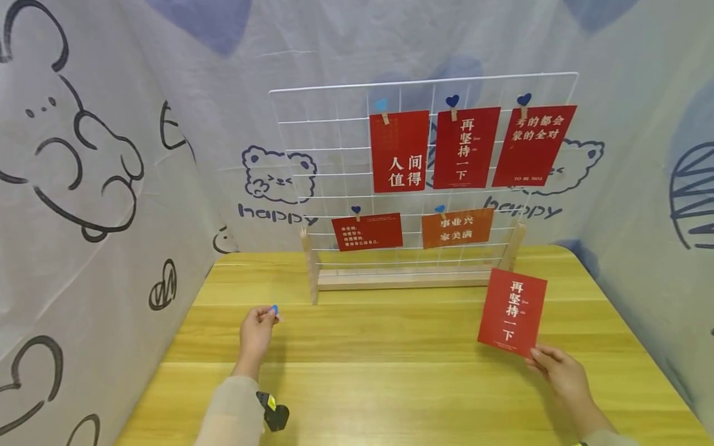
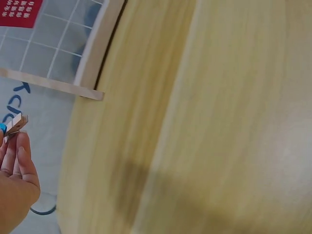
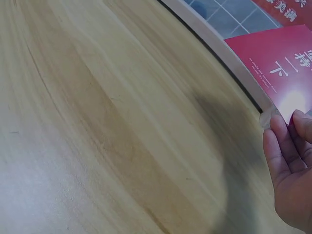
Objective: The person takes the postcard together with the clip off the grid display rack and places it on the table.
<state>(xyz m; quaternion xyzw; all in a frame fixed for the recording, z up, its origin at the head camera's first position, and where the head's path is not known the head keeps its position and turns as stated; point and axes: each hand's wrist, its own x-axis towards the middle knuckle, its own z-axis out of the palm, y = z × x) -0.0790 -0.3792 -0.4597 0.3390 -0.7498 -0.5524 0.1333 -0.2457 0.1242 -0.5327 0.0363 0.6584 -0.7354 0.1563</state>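
Note:
Above the left part of the table, my left hand [image 1: 256, 337] pinches a small wooden clothespin [image 2: 18, 126] topped with a blue heart [image 1: 274, 310]. On the right, my right hand [image 1: 563, 375] holds a red card [image 1: 510, 313] by its lower right corner, between thumb and fingers. White Chinese characters run down the card, which is raised in front of the rack's right foot. A white wire grid rack [image 1: 334, 133] on a wooden base [image 1: 401, 280] stands at the back. Three upright red cards [image 1: 467, 148] hang along its upper part, each from a heart clothespin [image 1: 452, 101].
Lower on the grid hang a wide red card [image 1: 368, 231] and an orange card [image 1: 457, 228], also clipped. The yellow wood-grain table [image 1: 379, 347] extends in front of the rack. A drawn-on cloth [image 1: 195, 62] encloses the table at the back and sides.

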